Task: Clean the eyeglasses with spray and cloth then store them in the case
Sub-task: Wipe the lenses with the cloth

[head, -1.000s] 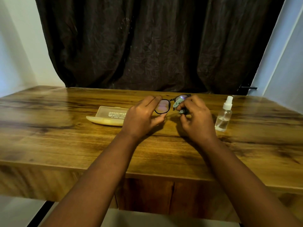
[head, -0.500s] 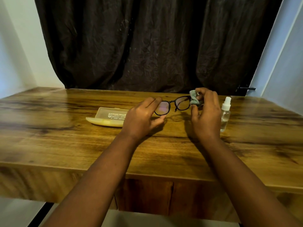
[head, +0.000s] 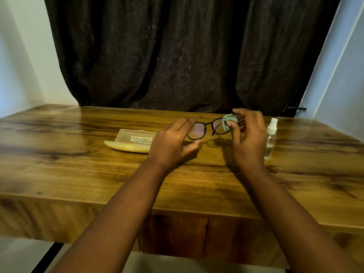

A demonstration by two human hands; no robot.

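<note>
Left hand pinches the left rim of the eyeglasses above the table, steadying them; right hand pinches the cloth over the right lens to wipe. Case lies open at left, spray bottle at right.

One pair of eyeglasses sits at the centre of the frame, with two lenses in its dark rim. One small green cloth is just right of centre. One spray bottle stands at the right. One pale case lies left of centre. Two hands show: one left hand and one right hand. One wooden surface carries the things, and one dark curtain fills the upper frame.
</note>
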